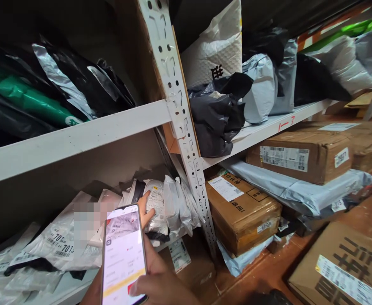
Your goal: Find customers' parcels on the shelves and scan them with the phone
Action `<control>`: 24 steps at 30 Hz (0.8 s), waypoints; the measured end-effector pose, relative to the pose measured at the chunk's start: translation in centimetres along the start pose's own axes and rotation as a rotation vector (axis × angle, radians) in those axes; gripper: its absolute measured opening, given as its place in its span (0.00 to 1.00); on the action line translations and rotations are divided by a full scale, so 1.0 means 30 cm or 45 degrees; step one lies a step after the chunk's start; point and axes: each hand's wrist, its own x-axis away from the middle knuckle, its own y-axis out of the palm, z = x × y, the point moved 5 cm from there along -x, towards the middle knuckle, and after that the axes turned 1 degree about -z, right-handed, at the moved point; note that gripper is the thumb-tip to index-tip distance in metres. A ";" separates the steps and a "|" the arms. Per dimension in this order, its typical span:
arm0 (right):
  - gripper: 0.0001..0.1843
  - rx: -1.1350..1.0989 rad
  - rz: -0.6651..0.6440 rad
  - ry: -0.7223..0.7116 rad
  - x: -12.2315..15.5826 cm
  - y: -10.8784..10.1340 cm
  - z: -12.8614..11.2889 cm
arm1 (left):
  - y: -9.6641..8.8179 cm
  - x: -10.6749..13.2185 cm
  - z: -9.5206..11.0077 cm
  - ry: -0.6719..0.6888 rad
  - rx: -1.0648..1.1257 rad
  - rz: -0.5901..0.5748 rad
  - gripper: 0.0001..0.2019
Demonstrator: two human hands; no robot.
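Note:
My right hand (163, 277) is closed around a smartphone (124, 254), its thumb on the lower part of the lit screen. Behind the phone, my left hand (145, 210) reaches into the lower shelf. Its visible finger and thumb are spread against a white plastic mailer (155, 203) with a printed label; the phone covers the rest of that hand. More pale mailers (173, 203) stand just right of it. To the left leans a white mailer (62, 243) marked with large printed digits.
A perforated white post (186, 123) divides the shelves, and a white shelf beam (78, 133) crosses above my hands. Dark and green parcels (30, 99) lie on the upper shelf. At right, cardboard boxes (243, 207) and a long grey parcel (300, 186) are stacked near the floor.

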 end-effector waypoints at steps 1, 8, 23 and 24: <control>0.47 0.012 -0.016 0.009 0.001 0.006 0.003 | 0.007 -0.013 0.006 0.052 -0.056 -0.004 0.33; 0.50 0.079 -0.154 0.078 0.010 0.041 -0.025 | 0.041 -0.019 -0.029 0.171 -0.173 0.027 0.31; 0.50 0.036 -0.176 0.082 0.004 0.003 -0.029 | 0.049 0.002 -0.011 0.303 -0.370 0.153 0.13; 0.51 0.033 -0.181 0.083 0.001 0.001 -0.029 | 0.051 0.001 -0.013 0.320 -0.383 0.173 0.12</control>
